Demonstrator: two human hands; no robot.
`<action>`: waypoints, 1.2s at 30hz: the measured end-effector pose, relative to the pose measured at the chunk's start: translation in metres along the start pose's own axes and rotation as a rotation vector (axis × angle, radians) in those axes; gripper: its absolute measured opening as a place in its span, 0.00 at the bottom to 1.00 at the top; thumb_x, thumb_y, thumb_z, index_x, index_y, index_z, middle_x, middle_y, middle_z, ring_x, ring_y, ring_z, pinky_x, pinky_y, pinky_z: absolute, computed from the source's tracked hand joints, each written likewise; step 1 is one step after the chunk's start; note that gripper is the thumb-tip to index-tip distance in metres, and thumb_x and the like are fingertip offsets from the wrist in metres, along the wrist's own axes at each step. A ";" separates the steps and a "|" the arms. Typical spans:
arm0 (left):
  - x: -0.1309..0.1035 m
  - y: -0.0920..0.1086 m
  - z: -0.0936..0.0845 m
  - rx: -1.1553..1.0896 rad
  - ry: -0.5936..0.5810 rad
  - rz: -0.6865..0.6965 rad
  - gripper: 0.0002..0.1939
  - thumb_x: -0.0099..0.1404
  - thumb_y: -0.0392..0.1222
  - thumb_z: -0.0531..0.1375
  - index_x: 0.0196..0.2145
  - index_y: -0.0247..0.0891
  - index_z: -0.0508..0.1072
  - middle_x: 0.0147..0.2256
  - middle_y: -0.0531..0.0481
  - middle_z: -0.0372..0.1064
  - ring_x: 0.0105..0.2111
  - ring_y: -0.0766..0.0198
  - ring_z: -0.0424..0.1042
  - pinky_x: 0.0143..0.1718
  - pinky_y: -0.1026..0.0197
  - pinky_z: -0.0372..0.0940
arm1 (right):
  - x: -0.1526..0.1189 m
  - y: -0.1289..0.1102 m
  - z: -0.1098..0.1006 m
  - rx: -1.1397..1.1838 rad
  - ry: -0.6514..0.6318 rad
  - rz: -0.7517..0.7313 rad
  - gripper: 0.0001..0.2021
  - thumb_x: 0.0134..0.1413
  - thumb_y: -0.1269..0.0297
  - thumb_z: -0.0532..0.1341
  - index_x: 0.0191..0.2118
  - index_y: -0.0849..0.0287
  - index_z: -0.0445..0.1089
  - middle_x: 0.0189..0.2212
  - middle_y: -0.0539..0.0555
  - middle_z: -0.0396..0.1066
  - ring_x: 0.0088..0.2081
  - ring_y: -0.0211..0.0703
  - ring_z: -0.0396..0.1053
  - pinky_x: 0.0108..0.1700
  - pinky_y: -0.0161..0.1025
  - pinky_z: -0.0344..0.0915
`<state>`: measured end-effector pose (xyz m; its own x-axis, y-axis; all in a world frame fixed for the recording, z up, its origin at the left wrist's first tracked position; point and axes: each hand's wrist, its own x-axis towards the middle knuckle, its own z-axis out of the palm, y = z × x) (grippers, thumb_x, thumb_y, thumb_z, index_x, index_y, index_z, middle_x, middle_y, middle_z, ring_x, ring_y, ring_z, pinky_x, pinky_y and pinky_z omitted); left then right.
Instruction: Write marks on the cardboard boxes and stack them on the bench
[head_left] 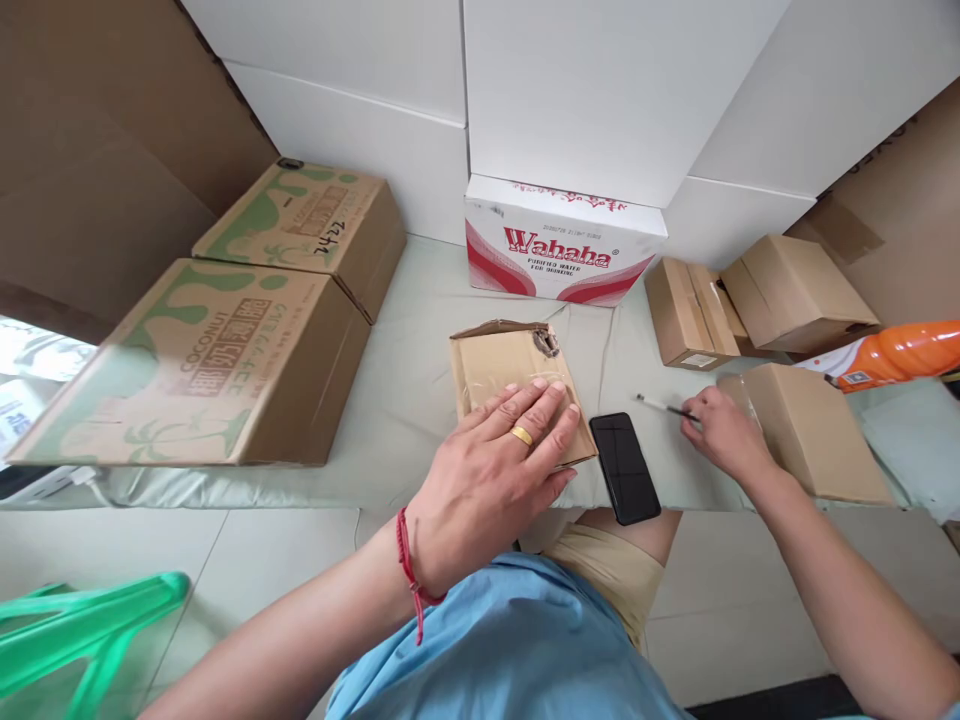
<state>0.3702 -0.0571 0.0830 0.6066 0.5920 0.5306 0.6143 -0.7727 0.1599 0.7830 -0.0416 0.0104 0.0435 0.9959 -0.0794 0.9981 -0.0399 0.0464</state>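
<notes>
Left hand (491, 470): fingers spread flat on the small taped carton (510, 375), long axis running away from the person. Right hand (724, 430): fingers pinched on a pen (664, 405), tip pointing left. A phone (624, 467) lies between them at the mat edge (300, 490). Beyond stands the closed Wahaha box (559, 245).

A flat brown cardboard parcel (510, 385) lies mid-bench (405, 400), a black slab phone (624, 467) just right of it, a thin pen (664, 406) further right. Behind stands a red-and-white water carton (559, 240); two green-printed cardboard coconut boxes (217, 350) sit left, small brown cardboard boxes (750, 300) right.
</notes>
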 end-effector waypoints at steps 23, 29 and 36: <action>-0.001 0.004 0.005 -0.012 0.053 -0.029 0.22 0.79 0.45 0.57 0.63 0.31 0.76 0.63 0.36 0.75 0.64 0.48 0.76 0.67 0.45 0.71 | 0.034 -0.252 -0.104 1.123 0.530 -0.139 0.16 0.71 0.49 0.59 0.34 0.52 0.65 0.21 0.43 0.61 0.23 0.36 0.59 0.30 0.36 0.60; -0.001 0.003 0.007 -0.021 0.062 -0.023 0.22 0.79 0.45 0.54 0.61 0.30 0.76 0.62 0.37 0.76 0.64 0.48 0.76 0.67 0.45 0.71 | 0.034 -0.251 -0.105 1.011 0.527 -0.152 0.14 0.73 0.51 0.58 0.35 0.52 0.65 0.23 0.44 0.63 0.25 0.37 0.60 0.32 0.37 0.59; -0.002 0.005 0.010 -0.043 0.077 -0.044 0.21 0.78 0.43 0.57 0.62 0.29 0.75 0.62 0.35 0.76 0.66 0.49 0.74 0.69 0.46 0.68 | 0.035 -0.251 -0.105 0.980 0.516 -0.145 0.14 0.73 0.49 0.58 0.38 0.52 0.67 0.25 0.45 0.66 0.26 0.38 0.63 0.33 0.38 0.62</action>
<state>0.3774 -0.0598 0.0743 0.5378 0.6073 0.5848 0.6160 -0.7566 0.2193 0.5295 0.0119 0.1002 0.1277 0.9017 0.4130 0.6049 0.2592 -0.7529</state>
